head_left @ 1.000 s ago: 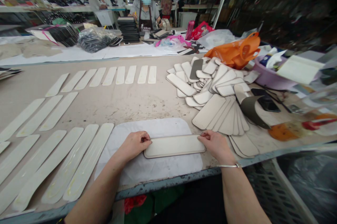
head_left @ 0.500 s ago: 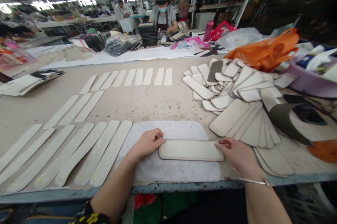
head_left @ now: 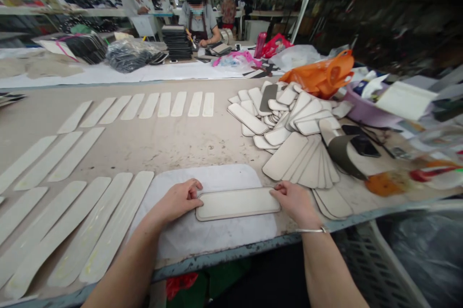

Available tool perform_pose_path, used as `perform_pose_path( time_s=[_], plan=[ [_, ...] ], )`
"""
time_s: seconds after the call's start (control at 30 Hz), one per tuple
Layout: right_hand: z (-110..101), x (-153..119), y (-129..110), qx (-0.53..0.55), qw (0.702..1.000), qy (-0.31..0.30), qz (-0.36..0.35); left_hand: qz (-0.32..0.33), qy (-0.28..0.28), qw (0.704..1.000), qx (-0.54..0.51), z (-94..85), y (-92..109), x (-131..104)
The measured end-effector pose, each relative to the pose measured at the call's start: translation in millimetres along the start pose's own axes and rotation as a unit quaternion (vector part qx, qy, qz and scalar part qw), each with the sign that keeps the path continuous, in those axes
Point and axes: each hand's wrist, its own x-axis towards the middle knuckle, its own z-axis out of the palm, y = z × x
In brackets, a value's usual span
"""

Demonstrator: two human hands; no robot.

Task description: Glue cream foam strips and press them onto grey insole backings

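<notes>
A long cream panel (head_left: 238, 203) with rounded corners and a dark edge lies over a white sheet (head_left: 170, 245) at the table's front. My left hand (head_left: 183, 197) pinches its left end between thumb and fingers. At the upper right corner, my right hand (head_left: 294, 202) has its fingers closed on the same panel. Long pale strips (head_left: 121, 226), some with shiny yellowish smears, lie in a row left of the sheet. Beyond my right hand, a fan of similar cream panels (head_left: 296, 161) spreads out beside a larger heap (head_left: 253, 117).
Shorter pale strips (head_left: 164, 104) form rows farther back. An orange bag (head_left: 321, 76), a purple basin (head_left: 372, 108) and a phone (head_left: 364, 145) stand or lie at the right. A co-worker (head_left: 198, 19) sits across the table by a dark stack (head_left: 177, 43). A plastic crate (head_left: 383, 264) is below the edge.
The view has turned to the right, so everything sits farther left in the picture. Both hands keep their hold on the panel, which seems nearly unmoved on the sheet.
</notes>
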Motion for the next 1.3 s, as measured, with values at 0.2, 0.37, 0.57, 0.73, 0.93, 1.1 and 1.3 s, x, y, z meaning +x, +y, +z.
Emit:
perform_pose_path(
  time_s=[0.2, 0.37, 0.57, 0.73, 0.93, 1.1, 1.3],
  plan=[
    [-1.2, -1.3, -2.4, 0.009, 1.000, 0.002, 0.006, -0.017, -0.021, 1.000, 0.003, -0.6, 2.3, 1.5],
    [-0.5, -1.2, -1.9, 0.012, 1.000, 0.002, 0.010, -0.019, -0.026, 0.999, 0.010, -2.5, 5.9, 0.7],
    [0.4, -2.2, -3.0, 0.004, 1.000, 0.011, -0.002, -0.011, -0.031, 0.999, 0.015, -1.6, 2.9, 2.3],
    [0.9, -3.2, -5.1, -0.032, 0.999, 0.011, -0.004, -0.005, -0.031, 0.999, 0.019, -2.4, 4.8, 0.5],
    [-0.2, -7.2, -11.6, -0.074, 0.997, 0.024, -0.001, 0.004, -0.029, 0.999, 0.032, -2.5, 4.3, -2.2],
    [-3.1, -21.4, -19.9, -0.144, 0.986, 0.075, 0.024, 0.009, -0.025, 0.999, 0.043, -1.2, 2.4, -2.5],
    [22.4, -64.6, -61.5, -0.124, 0.966, 0.127, -0.190, 0.008, -0.033, 0.998, 0.056, -0.9, 3.4, 0.0]
  ],
)
